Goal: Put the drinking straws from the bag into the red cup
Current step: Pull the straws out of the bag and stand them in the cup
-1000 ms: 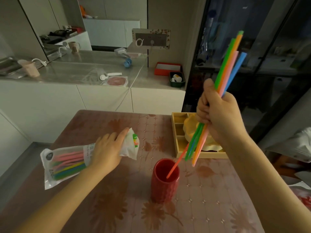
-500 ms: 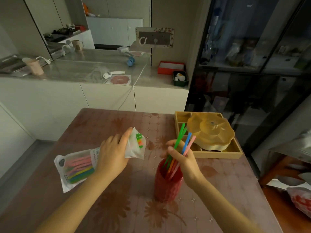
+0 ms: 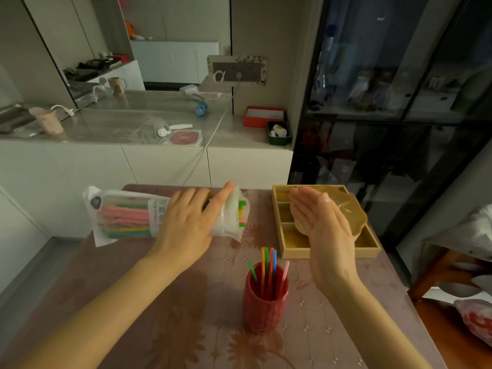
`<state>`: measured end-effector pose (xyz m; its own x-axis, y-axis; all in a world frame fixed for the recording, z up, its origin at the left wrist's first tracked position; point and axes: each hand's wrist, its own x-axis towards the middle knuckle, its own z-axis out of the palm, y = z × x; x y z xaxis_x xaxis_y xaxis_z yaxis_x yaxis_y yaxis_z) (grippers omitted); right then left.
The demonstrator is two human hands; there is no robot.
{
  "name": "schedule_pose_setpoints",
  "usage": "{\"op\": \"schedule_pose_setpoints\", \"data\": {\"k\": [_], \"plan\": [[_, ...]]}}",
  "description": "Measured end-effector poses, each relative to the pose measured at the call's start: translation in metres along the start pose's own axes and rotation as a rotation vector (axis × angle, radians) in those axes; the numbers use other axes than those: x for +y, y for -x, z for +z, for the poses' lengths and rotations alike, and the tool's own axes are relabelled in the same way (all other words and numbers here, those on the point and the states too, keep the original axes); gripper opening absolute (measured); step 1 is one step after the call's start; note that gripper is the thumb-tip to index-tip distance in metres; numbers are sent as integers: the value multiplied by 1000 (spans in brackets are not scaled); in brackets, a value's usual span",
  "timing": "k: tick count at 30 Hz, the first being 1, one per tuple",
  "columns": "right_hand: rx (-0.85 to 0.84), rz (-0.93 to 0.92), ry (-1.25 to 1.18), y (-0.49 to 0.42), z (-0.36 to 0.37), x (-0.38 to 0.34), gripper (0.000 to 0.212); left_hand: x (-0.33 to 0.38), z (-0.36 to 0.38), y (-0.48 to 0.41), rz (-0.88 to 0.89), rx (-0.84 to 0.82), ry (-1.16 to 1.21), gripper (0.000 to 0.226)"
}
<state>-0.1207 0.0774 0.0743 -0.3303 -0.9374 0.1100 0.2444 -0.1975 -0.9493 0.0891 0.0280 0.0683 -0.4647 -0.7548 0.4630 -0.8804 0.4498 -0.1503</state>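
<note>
A red cup [image 3: 265,302] stands upright on the table, near the middle. Several coloured straws [image 3: 267,265] stick up out of it. A clear plastic bag [image 3: 125,214] with more coloured straws is held lengthwise above the table's far left; straw ends [image 3: 241,213] poke from its open right end. My left hand [image 3: 190,222] grips the bag around its middle. My right hand [image 3: 319,222] hovers with straight fingers to the right of the bag's mouth, above the cup, holding nothing.
A wooden divided tray [image 3: 290,238] with a yellow scalloped lid [image 3: 346,209] sits at the table's far right, behind my right hand. A white counter [image 3: 133,161] runs behind the table. A dark glass cabinet [image 3: 399,102] stands to the right.
My right hand lowered the bundle of straws into the red cup, let go and rose empty. My left hand lifted the bag higher and further from me.
</note>
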Motion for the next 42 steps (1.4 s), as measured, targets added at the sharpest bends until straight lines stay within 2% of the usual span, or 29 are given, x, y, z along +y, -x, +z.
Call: {"op": "schedule_pose_setpoints", "data": {"k": [2,6,10,14,16,18,23,29,33,34,37,42], "plan": [[2,44,-148,2,13,-4,30,2,-14,-15,51,45,-34,100],[-1,278,-396,-4,38,-3,38,13,-39,-38,175,122,-138,88],[30,462,-762,-12,45,10,49,32,-51,-51,368,127,-364,71],[24,561,-964,-10,43,15,51,45,-56,-56,507,36,-548,70],[67,592,-981,-9,43,14,44,48,-51,-56,534,-38,-530,74],[78,616,-967,-10,44,17,40,51,-50,-58,484,-132,-491,79],[126,543,-739,-17,38,28,34,40,-42,-48,281,-186,-404,94],[58,326,-237,-15,33,25,41,33,-15,-22,115,-49,-144,104],[-79,285,-152,-6,35,28,66,38,-6,-9,-8,-2,-26,103],[-107,274,-163,-4,36,30,66,39,-4,-7,-23,6,-3,102],[-96,205,-167,-1,42,32,41,44,-1,-3,-41,11,39,99],[40,167,-206,-9,44,28,36,38,10,0,-75,-58,61,104]]}}
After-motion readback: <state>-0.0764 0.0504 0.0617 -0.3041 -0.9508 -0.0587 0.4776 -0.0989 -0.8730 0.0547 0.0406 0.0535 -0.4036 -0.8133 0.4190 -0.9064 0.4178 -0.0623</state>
